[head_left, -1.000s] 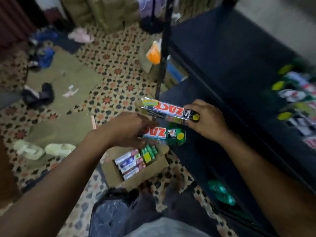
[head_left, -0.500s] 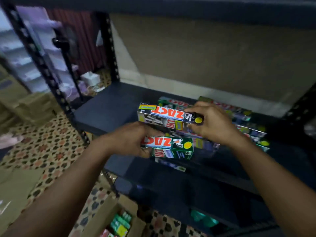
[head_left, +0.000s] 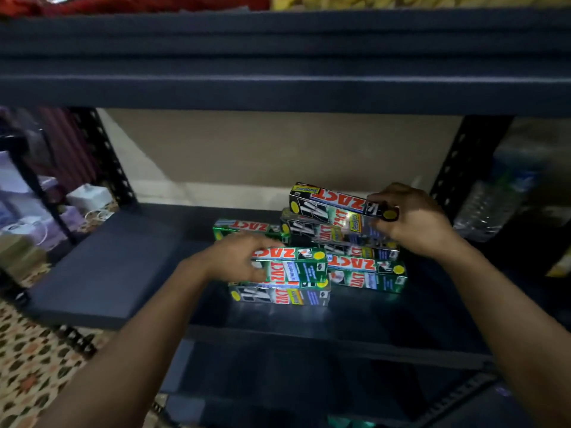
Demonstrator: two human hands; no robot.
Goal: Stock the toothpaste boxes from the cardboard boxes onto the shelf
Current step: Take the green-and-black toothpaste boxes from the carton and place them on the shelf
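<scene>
Far left, below shelf level, lies a patterned floor (head_left: 31,366); no cardboard supply box is in view. The shelf (head_left: 102,273) is dark blue, and all visible stock is gathered on its right half. The left hand (head_left: 238,257) has fingers and thumb curled round the left end of a green box (head_left: 293,264), which lies flat on a silver box (head_left: 278,296) at the shelf's front; whether its weight is fully set down cannot be told. Behind these, a rear box (head_left: 247,225) lies flat against the foot of a taller stack (head_left: 324,233). A front box (head_left: 367,273) sits just beside the green box, to its right. The right hand (head_left: 417,223) pinches the right end of a black box (head_left: 333,203) on top of the stack, its left end angled slightly away towards the back wall. Every box runs its long axis left to right along the shelf. Each hand holds the outer end of its own box, so the boxes lie inward of both hands. Judgement: placement is near complete. The left hand's box is squarer to its support and looks readier for release. The black box needs squaring to the stack first, or it may slide off. At far right are blurred items that may be bottles (head_left: 491,208).
</scene>
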